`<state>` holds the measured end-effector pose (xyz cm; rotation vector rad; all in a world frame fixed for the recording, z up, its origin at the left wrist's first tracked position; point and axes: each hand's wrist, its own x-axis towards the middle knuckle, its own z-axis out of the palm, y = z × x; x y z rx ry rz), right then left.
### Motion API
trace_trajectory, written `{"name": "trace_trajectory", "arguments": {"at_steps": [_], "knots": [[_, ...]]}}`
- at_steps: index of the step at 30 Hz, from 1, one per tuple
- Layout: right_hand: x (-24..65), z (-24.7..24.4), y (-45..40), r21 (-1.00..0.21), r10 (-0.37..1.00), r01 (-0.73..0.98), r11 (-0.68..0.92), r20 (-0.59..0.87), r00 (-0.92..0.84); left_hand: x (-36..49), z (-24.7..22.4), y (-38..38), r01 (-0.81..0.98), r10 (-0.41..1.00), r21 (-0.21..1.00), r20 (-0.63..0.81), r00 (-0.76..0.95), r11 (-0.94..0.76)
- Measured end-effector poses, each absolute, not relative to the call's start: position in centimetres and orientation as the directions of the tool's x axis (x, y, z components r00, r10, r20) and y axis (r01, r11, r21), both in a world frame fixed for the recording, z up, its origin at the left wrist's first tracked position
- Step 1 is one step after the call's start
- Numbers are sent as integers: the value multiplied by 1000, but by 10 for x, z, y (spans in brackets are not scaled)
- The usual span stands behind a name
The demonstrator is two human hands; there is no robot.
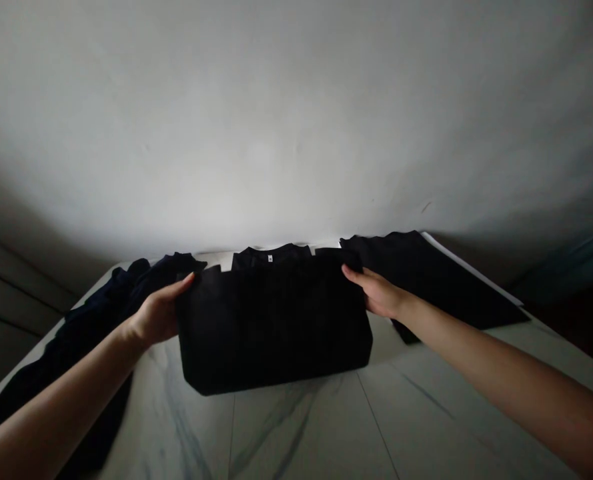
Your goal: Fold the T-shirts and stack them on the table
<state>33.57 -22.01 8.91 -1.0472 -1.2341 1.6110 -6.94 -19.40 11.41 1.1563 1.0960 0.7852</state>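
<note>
My left hand (162, 313) grips the left upper edge of a black folded garment (276, 327), thumb on the near face. The right upper corner of the garment is pinched by my right hand (379, 293), its thumb in front and the other fingers mostly hidden behind. The garment hangs between both hands as a wide rectangle, raised and tilted toward me above the table. Just behind its top edge shows a black neckline (249, 259) with a small white label (270, 258); whether it belongs to the held garment I cannot tell.
A marble-patterned table (296, 433) stands against a pale wall (276, 133). Crumpled dark clothing (126, 290) lies along its left side. At the back right, a flat dark cloth (441, 280) lies with a white edge (471, 267) beside it.
</note>
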Motion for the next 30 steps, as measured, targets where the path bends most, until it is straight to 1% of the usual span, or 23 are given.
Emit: {"name": "trace_trajectory", "arguments": {"at_steps": [3, 7, 9, 13, 16, 18, 22, 25, 28, 30], "knots": [[327, 92, -157, -971, 949, -146, -191, -145, -280, -52, 120, -128, 35, 930, 965, -258, 262, 258], [319, 69, -86, -969, 949, -71, -237, -215, -228, -41, 96, -51, 117, 966, 985, -153, 210, 130], [317, 51, -59, -973, 956, 28, -231, -232, -179, -38, 76, -23, 149, 971, 982, -143, 194, 115], [313, 15, -28, -925, 972, 319, -205, -232, -49, -31, 39, 8, 215, 958, 957, -231, 172, 193], [312, -4, -17, -878, 983, 443, -181, -165, 75, -26, 22, 18, 279, 957, 934, -264, 122, 222], [311, -9, -12, -824, 980, 539, -175, -92, 179, -23, 16, 22, 315, 968, 927, -237, 78, 202], [308, -10, -5, -661, 955, 721, -208, 21, 295, -20, 10, 28, 414, 993, 906, -112, 40, 85], [306, -10, -3, -554, 921, 786, -273, 84, 379, -21, 5, 29, 569, 999, 822, 16, -36, 8], [308, -12, -2, -569, 890, 768, -293, 130, 436, -24, 2, 26, 695, 975, 713, 80, -206, 88], [311, -14, 0, -610, 886, 752, -248, 170, 431, -26, 3, 21, 732, 964, 674, 114, -241, 103]]}}
